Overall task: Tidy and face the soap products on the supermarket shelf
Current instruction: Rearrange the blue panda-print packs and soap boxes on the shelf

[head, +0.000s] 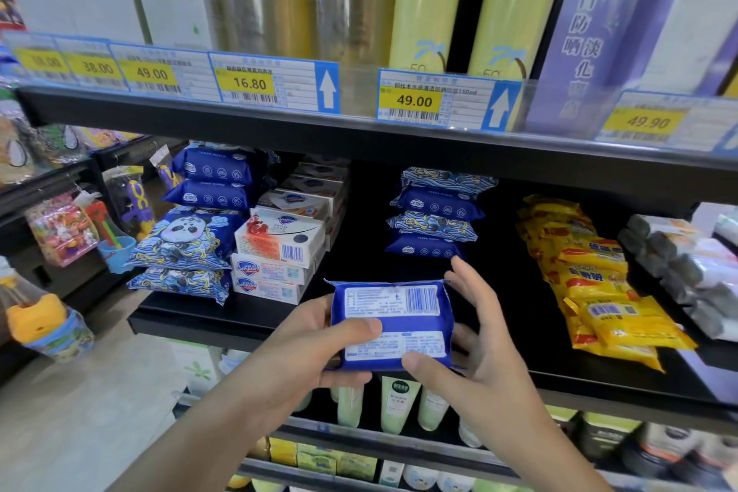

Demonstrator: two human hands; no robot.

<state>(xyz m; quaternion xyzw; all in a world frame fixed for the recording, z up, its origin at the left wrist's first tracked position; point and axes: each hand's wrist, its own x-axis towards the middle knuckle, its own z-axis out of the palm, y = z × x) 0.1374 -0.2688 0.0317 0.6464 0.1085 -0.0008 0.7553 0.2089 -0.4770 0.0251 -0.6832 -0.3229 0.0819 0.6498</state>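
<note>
Here both hands [319,347] [475,347] curl fingers round a glossy blue rectangular soap packet [393,326]

Shelf price tags [415,101] read 16.80 and 49.00; white soap boxes [271,272] say Safeguard.

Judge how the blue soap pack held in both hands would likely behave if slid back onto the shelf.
The blue soap pack keeps a flat, blocky shape between the left hand and right hand, so it is probably stiff. Its glossy wrapper may slide easily. Being flat, it seems unlikely to roll.
</note>
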